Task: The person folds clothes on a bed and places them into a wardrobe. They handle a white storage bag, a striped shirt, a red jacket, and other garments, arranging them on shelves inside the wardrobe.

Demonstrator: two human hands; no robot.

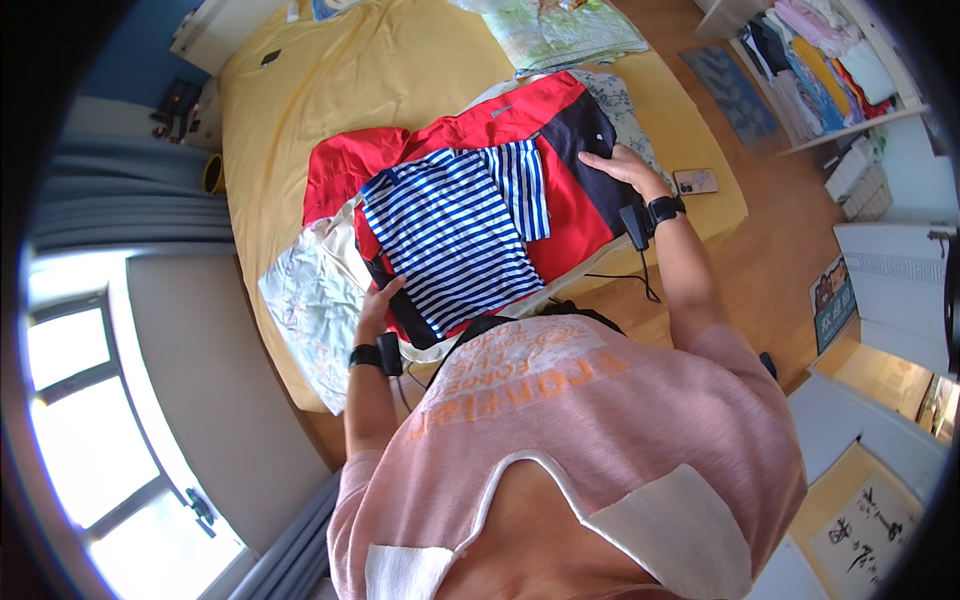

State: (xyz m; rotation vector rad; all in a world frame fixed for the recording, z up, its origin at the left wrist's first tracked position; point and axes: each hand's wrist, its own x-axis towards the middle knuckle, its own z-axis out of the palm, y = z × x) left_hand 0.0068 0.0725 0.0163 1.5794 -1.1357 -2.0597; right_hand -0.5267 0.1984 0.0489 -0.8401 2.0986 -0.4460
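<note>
A red and dark garment (574,217) lies spread on the bed, with a small white mark on its dark panel. On top of it rests a blue-and-white striped short-sleeved shirt (457,232), laid out flat and angled. My left hand (382,301) is at the garment's near left edge, beside the shirt's hem; its thumb lies on top and the other fingers are mostly hidden. At the opposite edge, my right hand (628,169) has its thumb over the dark panel, the remaining fingers partly hidden under the cloth. Pale cream cloth shows beneath the garment.
A yellow sheet (300,112) covers the bed, with floral pillows (311,300) under the clothes and a folded green quilt (562,34) behind. A phone (696,181) lies near the right edge. Black cables (645,274) hang from my wrist devices. Shelves of clothes (817,67) stand right.
</note>
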